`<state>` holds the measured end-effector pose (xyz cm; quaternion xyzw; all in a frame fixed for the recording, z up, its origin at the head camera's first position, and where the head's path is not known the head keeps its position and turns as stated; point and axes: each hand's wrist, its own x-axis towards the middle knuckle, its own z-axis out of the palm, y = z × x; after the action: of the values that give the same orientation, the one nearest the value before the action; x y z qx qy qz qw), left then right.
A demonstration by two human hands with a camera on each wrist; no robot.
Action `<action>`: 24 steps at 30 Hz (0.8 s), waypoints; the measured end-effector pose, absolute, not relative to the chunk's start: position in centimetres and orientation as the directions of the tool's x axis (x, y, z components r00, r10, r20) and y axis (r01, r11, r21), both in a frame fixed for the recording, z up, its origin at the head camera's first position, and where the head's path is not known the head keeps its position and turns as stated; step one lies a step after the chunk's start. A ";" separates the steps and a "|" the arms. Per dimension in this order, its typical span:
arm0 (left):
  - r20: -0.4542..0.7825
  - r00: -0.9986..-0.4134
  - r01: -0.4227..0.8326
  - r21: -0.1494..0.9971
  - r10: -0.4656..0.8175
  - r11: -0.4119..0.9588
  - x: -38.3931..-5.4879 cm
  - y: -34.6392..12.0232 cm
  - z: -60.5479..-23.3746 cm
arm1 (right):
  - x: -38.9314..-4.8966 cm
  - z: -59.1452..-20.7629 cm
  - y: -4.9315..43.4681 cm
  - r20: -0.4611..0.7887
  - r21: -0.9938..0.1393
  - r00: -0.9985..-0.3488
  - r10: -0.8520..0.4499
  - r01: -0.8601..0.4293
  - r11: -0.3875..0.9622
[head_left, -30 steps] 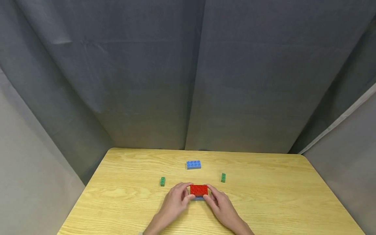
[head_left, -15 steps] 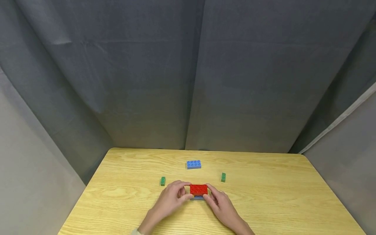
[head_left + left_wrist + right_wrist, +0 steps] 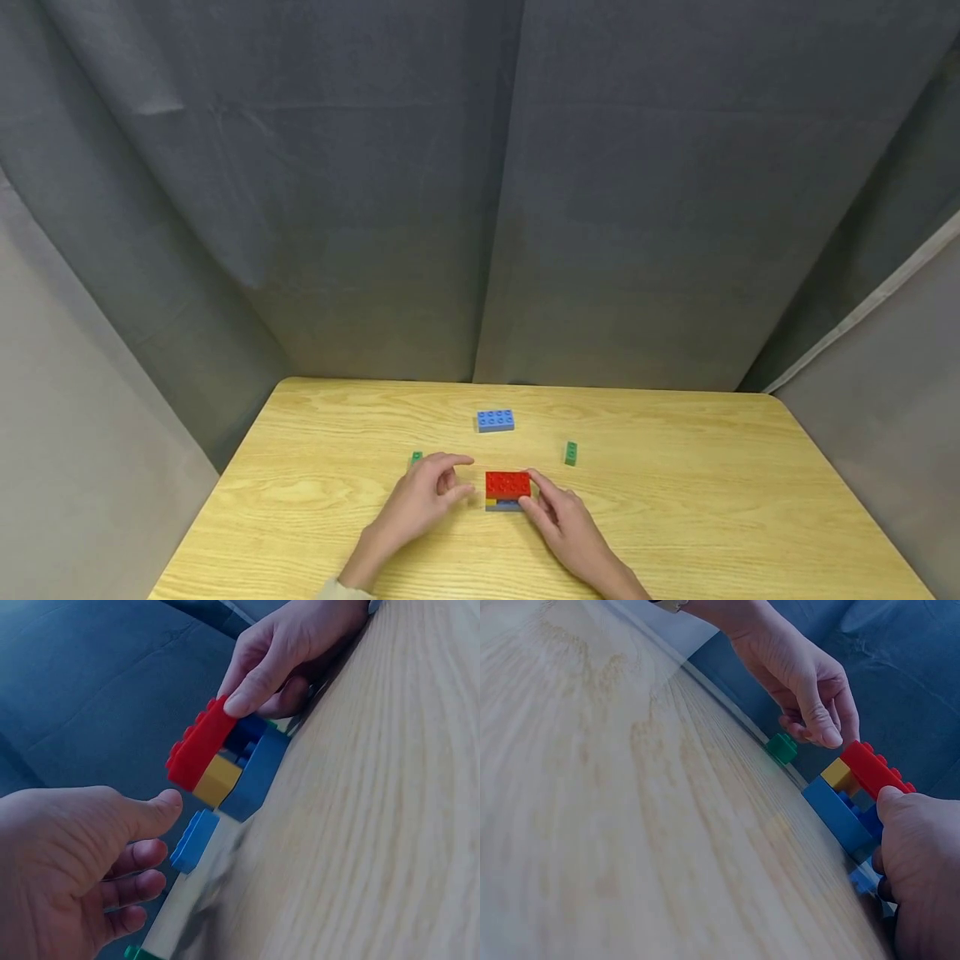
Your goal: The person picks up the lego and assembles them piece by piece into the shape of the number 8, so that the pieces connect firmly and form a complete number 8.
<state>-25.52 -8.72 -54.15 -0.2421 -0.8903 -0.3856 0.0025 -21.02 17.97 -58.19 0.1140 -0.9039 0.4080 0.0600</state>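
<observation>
A stack of toy bricks stands on the table: a red brick [image 3: 507, 484] lies across the top, a yellow brick [image 3: 217, 781] fills the left end below it, a dark blue brick [image 3: 246, 735] is under the right end, and a blue brick [image 3: 256, 772] forms the base. A gap shows between the two middle bricks. My right hand [image 3: 564, 529] pinches the right end of the red brick between thumb and fingers. My left hand [image 3: 416, 504] hovers left of the stack, apart from it, its fingers relaxed and holding nothing.
Another blue brick [image 3: 496, 421] lies behind the stack. A green brick [image 3: 572, 453] sits to the back right; a second green brick [image 3: 417, 457] is partly hidden behind the left hand. Grey curtains [image 3: 375, 208] hang past the far edge of the wooden table [image 3: 712, 500].
My left hand has let go of the left end of the stack and moved away to the left, uncovering the yellow brick. My right hand keeps its grip on the right end.
</observation>
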 end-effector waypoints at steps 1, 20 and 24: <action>0.198 -0.884 0.435 0.679 0.423 0.591 -25.6 -8.9 -54.2 | -21.0 -58.2 18.0 0.197 -0.724 -0.968 -0.156 -0.251 0.643; 0.196 -0.927 0.368 0.634 0.318 0.680 -27.6 -13.1 -54.6 | -20.9 -58.1 18.0 0.195 -0.713 -0.969 -0.151 -0.246 0.656; 0.184 -0.934 0.350 0.635 0.306 0.688 -27.8 -14.0 -54.7 | -21.0 -58.1 18.0 0.199 -0.712 -0.967 -0.159 -0.254 0.654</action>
<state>-27.81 -14.02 -54.66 -0.1786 -0.9182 -0.3522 0.0318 -20.99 17.98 -58.15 0.1137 -0.9076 0.3998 0.0595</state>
